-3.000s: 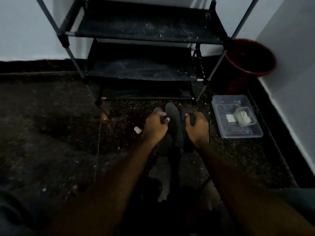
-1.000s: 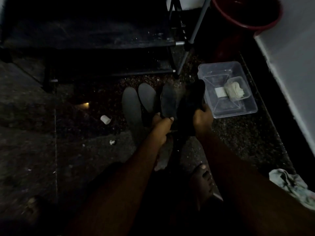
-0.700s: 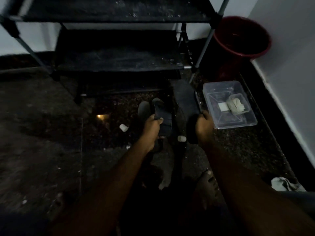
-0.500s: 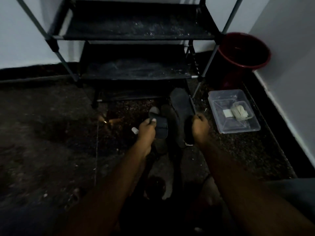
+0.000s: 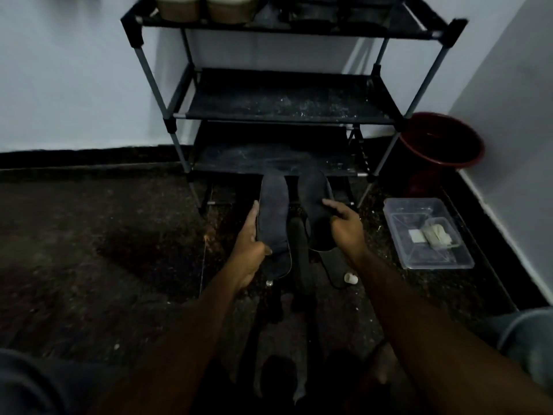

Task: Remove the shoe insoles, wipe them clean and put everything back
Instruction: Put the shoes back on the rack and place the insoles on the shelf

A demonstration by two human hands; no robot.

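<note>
Two dark shoes are held up side by side in front of the shoe rack [image 5: 281, 115]. My left hand [image 5: 250, 244] grips the left shoe [image 5: 273, 211] along its left edge and heel, thumb on top. My right hand [image 5: 345, 226] holds the right shoe [image 5: 314, 199] from the right side, fingers spread over it. Under them on the floor lie more dark flat pieces [image 5: 302, 259], insoles or soles; in the dim light I cannot tell which.
A clear plastic tub [image 5: 431, 235] with a pale cloth inside stands on the floor to the right. A red bucket [image 5: 443, 145] sits in the corner by the wall. A small white cap [image 5: 350, 278] lies near my right wrist. Light shoes stand on the rack's top shelf.
Both hands have lifted the dark shoes and moved them forward toward the rack's lowest shelf. The view has tilted up, showing more of the rack.
</note>
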